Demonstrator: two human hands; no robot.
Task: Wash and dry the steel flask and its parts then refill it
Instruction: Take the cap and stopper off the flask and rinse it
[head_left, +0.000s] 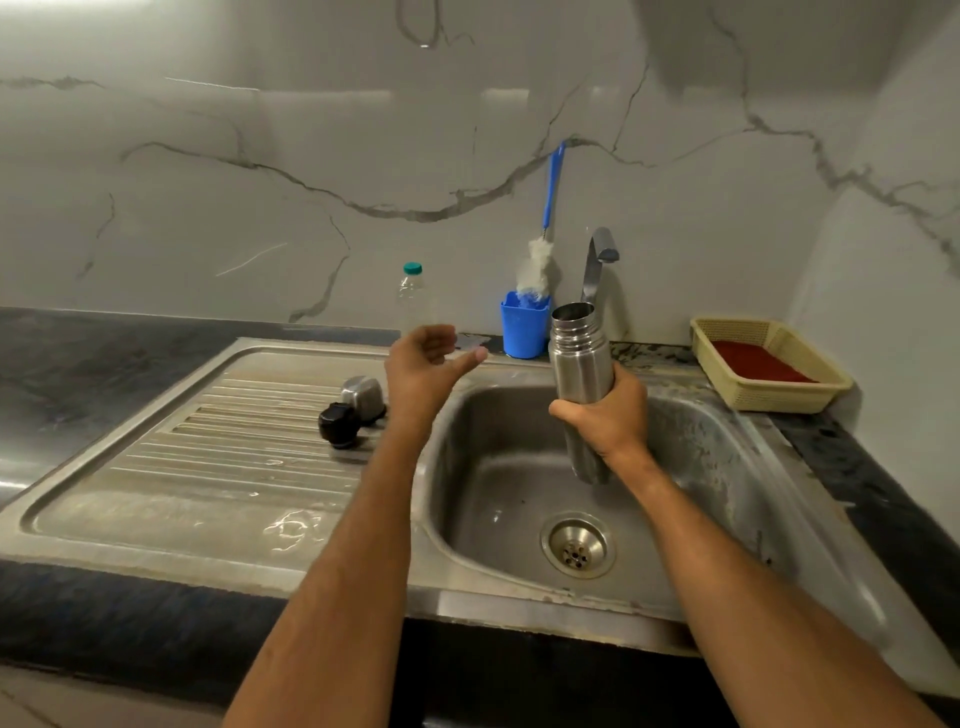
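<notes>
We've got the steel flask (579, 358) upright over the sink (519, 483), our right hand (605, 415) wrapped firmly round its middle, mouth open to the ceiling and sitting just below the tap (597, 260). No water is running that we can see, so the wash looks barely begun, if begun at all.

Our left hand (426, 371) hangs in the air over the edge of the basin, fingers loosely curled and holding nothing, out toward the back of the desk (104, 353). Just behind it stand the clear plastic bottle (414, 296) with its green cap and the blue cup (524, 325) with the bottle brush (543, 249) standing in it (the brush would be our guess for the next reach, but that's only a guess).

The flask's parts are already off: the steel cap (363, 396) and the black stopper (338, 425) lie touching one another on the ribbed drainboard (208, 452), left of the basin. There are wet patches near the front of the drainboard, though we can't tell whether the parts themselves are wet.

So, the tally as we judge it: dismantling done; scrubbing, rinsing, drying and refilling all left. Over to the right a yellow basket (769, 364) holds something red, possibly a cloth.
</notes>
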